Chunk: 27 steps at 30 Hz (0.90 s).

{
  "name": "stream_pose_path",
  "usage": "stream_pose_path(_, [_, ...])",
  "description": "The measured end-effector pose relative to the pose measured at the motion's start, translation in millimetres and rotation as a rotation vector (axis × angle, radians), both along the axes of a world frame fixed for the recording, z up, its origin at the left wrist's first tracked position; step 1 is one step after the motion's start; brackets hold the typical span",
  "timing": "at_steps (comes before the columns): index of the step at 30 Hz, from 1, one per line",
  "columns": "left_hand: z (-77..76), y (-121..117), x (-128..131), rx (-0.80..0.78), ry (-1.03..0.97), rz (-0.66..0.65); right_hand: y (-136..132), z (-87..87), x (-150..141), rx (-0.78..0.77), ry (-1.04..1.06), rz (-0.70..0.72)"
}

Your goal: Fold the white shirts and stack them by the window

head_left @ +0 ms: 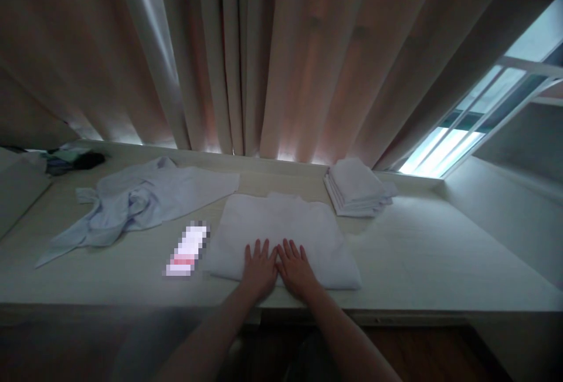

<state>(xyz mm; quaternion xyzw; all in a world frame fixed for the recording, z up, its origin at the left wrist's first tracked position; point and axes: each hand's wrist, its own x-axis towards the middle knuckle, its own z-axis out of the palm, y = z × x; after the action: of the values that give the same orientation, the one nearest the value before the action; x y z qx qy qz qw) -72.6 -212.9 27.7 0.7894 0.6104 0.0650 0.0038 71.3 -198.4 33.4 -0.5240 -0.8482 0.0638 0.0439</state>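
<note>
A folded white cloth garment [281,217] lies flat on the pale tabletop in front of me, its long side towards me. My left hand [259,267] rests palm down near the middle of its front edge, fingers spread. Beside it my right hand [295,266] lies flat on the same cloth, fingers apart, the two hands touching at the thumbs. Neither hand grips anything. Left of the folded cloth, a crumpled white garment [145,200] is spread out loosely. A neat stack of folded white cloths [355,187] sits behind it to the right.
A blurred-out phone-like object [187,250] lies left of the folded cloth. Dark and green items [74,159] are at the far left, by a pale box-like shape [20,185]. Long curtains [308,65] hang behind the table [440,253]; a window [475,112] is at right.
</note>
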Motion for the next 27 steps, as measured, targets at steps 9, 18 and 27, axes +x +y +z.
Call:
stream_pose_path(9, [1.2,-3.8,-14.8,0.031,0.033,0.0,-5.1,-4.2,13.7,0.047,0.011,-0.026])
stream_pose_path(18, [0.5,-4.1,-83.5,-0.016,0.091,0.119,-7.4,-7.2,52.6,0.025,-0.07,-0.089])
stream_pose_path(27, [-0.2,-8.5,-98.3,-0.054,0.086,0.165,3.3,-22.3,98.8,0.008,-0.125,-0.319])
